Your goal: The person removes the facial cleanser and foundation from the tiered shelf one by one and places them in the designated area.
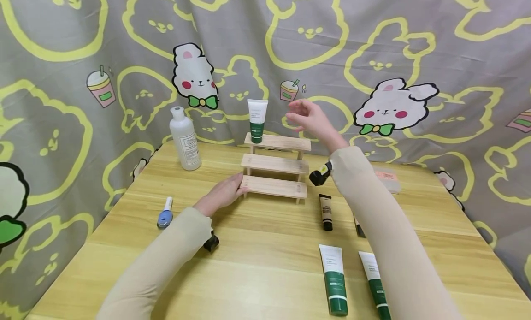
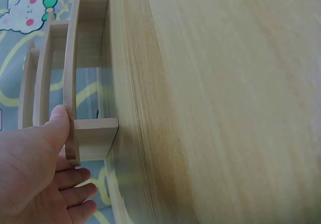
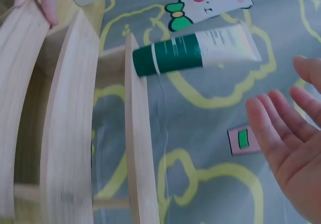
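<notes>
A three-step wooden display stand (image 1: 274,186) stands at the middle of the table. My left hand (image 1: 226,191) grips the left end of its lowest step, the thumb (image 2: 59,126) on the board and the fingers around its end. On the left of the top step a white and green squeeze tube (image 1: 257,121) stands upright on its cap. To the right of that tube, above the top step, my right hand (image 1: 309,119) hovers with fingers loosely bent and holding nothing. The right wrist view shows this hand (image 3: 291,138) apart from the tube (image 3: 185,52).
A white bottle (image 1: 185,140) and a blue nail polish bottle (image 1: 165,214) stand left. On the right lie a small brown tube (image 1: 326,212), two more green and white tubes (image 1: 334,278) and a pale box (image 1: 389,180) partly behind my arm. A patterned curtain (image 1: 232,25) hangs behind.
</notes>
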Available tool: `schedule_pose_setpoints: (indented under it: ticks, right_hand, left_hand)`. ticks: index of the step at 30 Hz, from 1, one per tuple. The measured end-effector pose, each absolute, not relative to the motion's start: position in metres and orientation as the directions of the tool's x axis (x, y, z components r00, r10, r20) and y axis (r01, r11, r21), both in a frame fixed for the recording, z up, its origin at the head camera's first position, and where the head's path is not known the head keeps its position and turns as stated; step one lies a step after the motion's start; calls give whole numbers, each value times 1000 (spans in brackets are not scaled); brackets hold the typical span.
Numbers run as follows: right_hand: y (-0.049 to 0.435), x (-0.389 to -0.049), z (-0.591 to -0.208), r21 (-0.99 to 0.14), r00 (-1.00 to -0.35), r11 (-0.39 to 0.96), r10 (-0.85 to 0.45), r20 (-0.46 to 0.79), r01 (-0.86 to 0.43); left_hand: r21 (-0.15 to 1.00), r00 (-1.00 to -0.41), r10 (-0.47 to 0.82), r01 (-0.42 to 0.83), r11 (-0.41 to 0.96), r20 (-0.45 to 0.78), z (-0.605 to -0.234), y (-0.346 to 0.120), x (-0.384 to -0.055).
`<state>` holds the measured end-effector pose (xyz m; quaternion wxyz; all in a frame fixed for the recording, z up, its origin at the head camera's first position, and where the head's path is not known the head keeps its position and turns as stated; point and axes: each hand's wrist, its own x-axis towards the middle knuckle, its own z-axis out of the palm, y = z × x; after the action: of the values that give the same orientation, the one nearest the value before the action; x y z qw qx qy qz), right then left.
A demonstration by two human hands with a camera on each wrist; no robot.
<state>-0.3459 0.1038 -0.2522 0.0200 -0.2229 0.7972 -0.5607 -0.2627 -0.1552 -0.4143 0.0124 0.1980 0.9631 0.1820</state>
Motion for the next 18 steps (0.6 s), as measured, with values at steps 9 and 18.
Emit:
schedule_pose_setpoints:
  ticks: [9,18]
  right_hand:
    - [61,-358,-250,-920,-908,225,-348,232,-322]
    - [41,-364,-262,-935,-921,258,-364,139,-243]
  left_hand:
    - [362,-927,374,363,858,42,-414,-155,-262]
    - [365,-927,374,357,860,27,-415,-155,-264]
